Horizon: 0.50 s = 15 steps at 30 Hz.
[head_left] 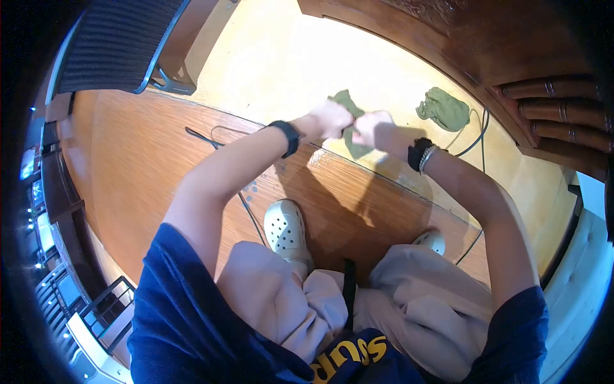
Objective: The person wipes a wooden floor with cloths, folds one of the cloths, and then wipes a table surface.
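Near the upper middle of the head view, a green cloth (357, 147) is bunched between my two hands, with one end sticking up above them and another hanging below. My left hand (332, 120) is closed on the cloth from the left side. From the right, my right hand (373, 128) grips it too, close beside my left hand; its fingers are slightly blurred. A second green cloth (446, 109) lies crumpled on the pale floor to the right of my hands.
Dark cables (481, 137) run over the floor at right, and another cable (246, 208) crosses the wooden floor at left. A ribbed black chair (118, 45) stands upper left, carved wooden furniture (511, 45) upper right. My white clog (285, 227) is below my hands.
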Each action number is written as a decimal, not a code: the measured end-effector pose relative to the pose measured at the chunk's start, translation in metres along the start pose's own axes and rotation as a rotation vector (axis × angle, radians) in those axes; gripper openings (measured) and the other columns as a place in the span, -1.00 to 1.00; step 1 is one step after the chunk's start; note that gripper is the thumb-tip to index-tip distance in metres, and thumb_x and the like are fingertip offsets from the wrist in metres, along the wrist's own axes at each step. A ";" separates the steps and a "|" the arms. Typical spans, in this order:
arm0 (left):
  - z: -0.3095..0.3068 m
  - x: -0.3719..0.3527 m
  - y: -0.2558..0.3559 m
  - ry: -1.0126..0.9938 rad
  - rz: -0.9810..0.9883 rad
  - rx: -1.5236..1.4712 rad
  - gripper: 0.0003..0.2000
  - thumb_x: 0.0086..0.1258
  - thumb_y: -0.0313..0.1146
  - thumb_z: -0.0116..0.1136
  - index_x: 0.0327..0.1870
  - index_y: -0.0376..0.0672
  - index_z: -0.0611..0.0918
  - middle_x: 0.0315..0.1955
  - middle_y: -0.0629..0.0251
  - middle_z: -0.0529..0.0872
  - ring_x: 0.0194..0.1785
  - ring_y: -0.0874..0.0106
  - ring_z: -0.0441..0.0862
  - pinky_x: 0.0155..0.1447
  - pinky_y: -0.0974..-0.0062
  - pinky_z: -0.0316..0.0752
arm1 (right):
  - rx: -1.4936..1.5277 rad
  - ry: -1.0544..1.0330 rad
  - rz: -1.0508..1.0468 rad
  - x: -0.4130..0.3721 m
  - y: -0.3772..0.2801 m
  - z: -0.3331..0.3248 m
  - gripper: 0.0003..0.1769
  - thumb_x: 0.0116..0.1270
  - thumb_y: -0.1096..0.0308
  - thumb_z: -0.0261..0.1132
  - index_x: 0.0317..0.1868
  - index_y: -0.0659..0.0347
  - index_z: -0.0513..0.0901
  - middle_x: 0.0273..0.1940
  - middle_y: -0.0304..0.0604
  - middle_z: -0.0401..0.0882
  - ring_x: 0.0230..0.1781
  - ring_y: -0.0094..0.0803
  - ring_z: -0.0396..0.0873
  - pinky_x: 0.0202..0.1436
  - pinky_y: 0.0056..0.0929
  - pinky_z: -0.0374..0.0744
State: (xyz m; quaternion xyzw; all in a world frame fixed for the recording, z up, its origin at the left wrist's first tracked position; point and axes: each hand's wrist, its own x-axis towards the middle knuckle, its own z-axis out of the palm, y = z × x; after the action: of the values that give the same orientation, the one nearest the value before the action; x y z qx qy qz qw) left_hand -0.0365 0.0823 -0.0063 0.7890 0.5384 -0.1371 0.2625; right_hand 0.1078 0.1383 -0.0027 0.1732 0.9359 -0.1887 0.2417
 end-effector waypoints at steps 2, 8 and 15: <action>-0.006 0.018 -0.019 0.135 0.003 0.094 -0.92 0.06 -0.41 0.10 -0.44 -0.13 0.61 -0.50 0.15 0.67 -0.38 0.18 0.66 -0.24 0.29 0.57 | -0.055 0.043 0.136 0.011 0.009 -0.007 -0.72 0.20 0.22 0.15 -0.55 0.18 0.63 -0.63 -0.12 0.56 -0.58 -0.29 0.58 -0.35 -0.26 0.57; -0.027 0.000 -0.033 0.316 -0.065 0.023 -0.80 0.05 -0.36 0.13 -0.30 -0.19 0.53 -0.28 0.12 0.57 -0.12 0.17 0.56 0.00 0.27 0.47 | -0.072 0.425 0.019 -0.007 0.016 -0.006 -0.74 0.19 0.20 0.18 -0.25 0.23 0.53 -0.53 -0.15 0.53 -0.43 -0.25 0.56 -0.31 -0.30 0.49; 0.003 -0.036 -0.044 0.515 0.068 -0.121 -0.78 0.17 -0.35 0.08 -0.18 -0.17 0.50 -0.22 0.16 0.49 -0.03 0.20 0.45 0.10 0.31 0.39 | -0.045 0.629 -0.110 -0.037 0.016 0.016 -0.54 0.08 0.23 0.30 -0.04 0.30 0.47 -0.29 -0.10 0.46 -0.18 -0.26 0.47 -0.05 -0.35 0.41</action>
State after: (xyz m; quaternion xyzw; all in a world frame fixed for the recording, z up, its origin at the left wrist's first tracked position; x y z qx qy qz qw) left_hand -0.0906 0.0649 -0.0026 0.7983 0.5679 0.1096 0.1682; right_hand 0.1514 0.1368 -0.0012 0.1669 0.9766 -0.1181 -0.0662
